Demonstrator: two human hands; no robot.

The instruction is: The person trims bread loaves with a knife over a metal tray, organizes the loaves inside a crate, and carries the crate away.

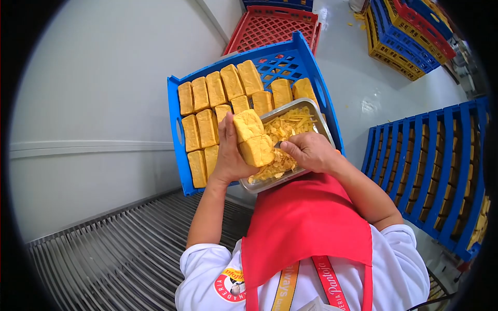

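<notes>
My left hand (226,153) is wrapped round a pair of small golden bread loaves (250,136), held side by side over the metal tray. In my closed right hand (313,152) is a small knife (278,145); only a short dark piece of it shows near the bread, the rest lies under my fingers. Below both hands the metal tray (328,129) holds thin yellow crust trimmings (290,126). It rests on a blue crate (317,67), where several more loaves (207,127) stand in rows, mostly on the left side.
A red crate (282,18) lies behind the blue one. Stacked blue, yellow and red crates (402,41) stand at the back right. Another blue crate (430,171) full of loaves is at the right. A pale wall (104,103) and a slatted metal surface (129,243) are to the left.
</notes>
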